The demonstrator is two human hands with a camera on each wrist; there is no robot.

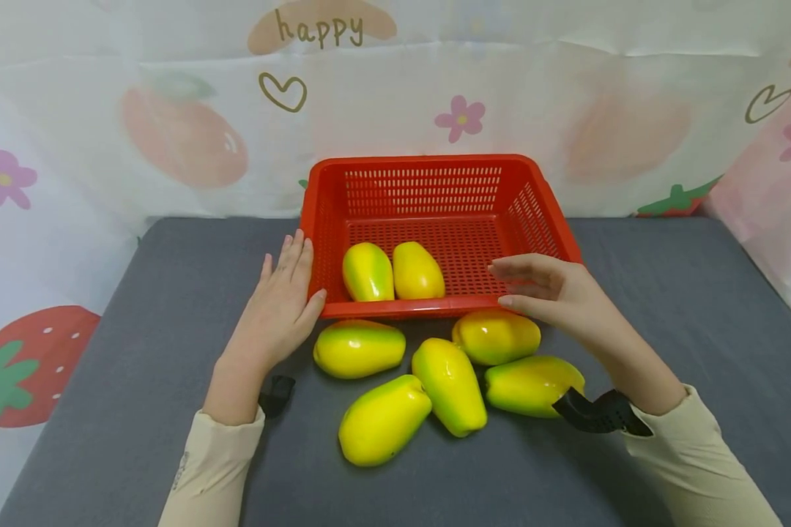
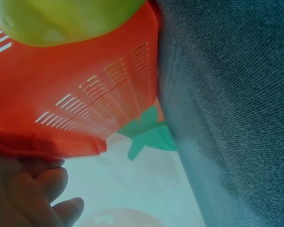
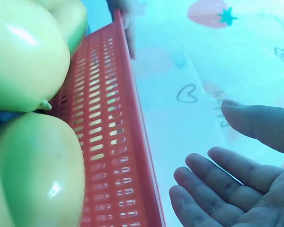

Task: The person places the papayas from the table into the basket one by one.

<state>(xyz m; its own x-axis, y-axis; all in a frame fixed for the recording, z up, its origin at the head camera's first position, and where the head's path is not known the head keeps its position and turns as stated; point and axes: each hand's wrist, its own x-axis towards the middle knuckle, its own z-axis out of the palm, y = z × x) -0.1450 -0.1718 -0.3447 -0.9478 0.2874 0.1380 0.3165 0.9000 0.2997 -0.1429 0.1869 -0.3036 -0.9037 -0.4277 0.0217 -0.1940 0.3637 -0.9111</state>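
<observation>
A red plastic basket (image 1: 422,307) with slotted walls stands on the grey table, and two yellow-green mangoes (image 1: 418,271) lie side by side in its left part. My left hand (image 1: 278,296) rests with straight fingers on the basket's left rim; its fingertips (image 2: 68,208) show beside the rim in the left wrist view. Above the right front corner of the basket hovers my right hand (image 1: 540,285), thumb and fingers apart and nothing between them. In the right wrist view, that hand (image 3: 246,189) shows a bare palm. Nearest to it is a mango (image 1: 496,337) lying against the front wall.
Several more mangoes lie in front of the basket, among them one at the left (image 1: 359,349), one at the front (image 1: 384,421) and one near the right wrist (image 1: 534,386). A printed cloth (image 1: 395,80) hangs behind the grey table (image 1: 659,307).
</observation>
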